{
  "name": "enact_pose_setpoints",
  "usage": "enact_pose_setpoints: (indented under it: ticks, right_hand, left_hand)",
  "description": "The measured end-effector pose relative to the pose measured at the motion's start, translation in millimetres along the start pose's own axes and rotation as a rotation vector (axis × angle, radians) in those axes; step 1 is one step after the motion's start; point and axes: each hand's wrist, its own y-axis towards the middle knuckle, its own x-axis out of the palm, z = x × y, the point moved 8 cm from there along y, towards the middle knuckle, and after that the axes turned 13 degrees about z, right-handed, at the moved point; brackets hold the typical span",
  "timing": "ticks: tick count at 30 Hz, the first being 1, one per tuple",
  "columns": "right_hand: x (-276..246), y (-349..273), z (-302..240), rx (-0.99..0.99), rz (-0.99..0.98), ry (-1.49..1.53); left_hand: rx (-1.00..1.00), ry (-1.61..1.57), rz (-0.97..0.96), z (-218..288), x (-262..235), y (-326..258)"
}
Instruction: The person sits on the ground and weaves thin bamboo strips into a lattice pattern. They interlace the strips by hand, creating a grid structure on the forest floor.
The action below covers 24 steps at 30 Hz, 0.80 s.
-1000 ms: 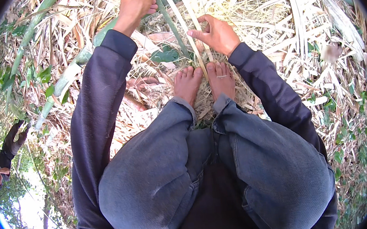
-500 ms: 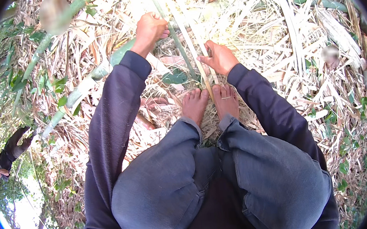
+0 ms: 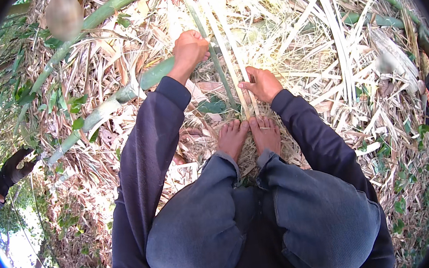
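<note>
Your trousers (image 3: 198,233) look like worn denim, matt with a finely ribbed weave, and your sleeves (image 3: 146,146) like soft, dull dark cloth; the pale strips (image 3: 223,48) look like smooth split wood, the thick green stem (image 3: 158,73) smooth and hard, the ground litter (image 3: 93,189) dry, papery and rough, the log (image 3: 395,54) coarse, weathered wood

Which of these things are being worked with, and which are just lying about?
Likely being worked with:
two pale strips by the right hand;
green strip by the left hand.

Seemingly just lying about:
green pole at left;
weathered wood at right;
broad green leaf;
dry leaves.
</note>
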Motion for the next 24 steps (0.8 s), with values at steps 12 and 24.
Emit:
enact_pose_setpoints:
  ticks: [12,24]
  right_hand:
    - [-3.0,-4.3,7.2,-0.023,-0.01,0.231]
    - [-205.4,-76.5,98.8,0.27,0.944,0.046]
  left_hand:
    - [0.089,-0.025,-0.069,-1.0,4.4,-6.5]
    - [-0.002,-0.11,-0.017,-5.4,-7.4,-19.8]
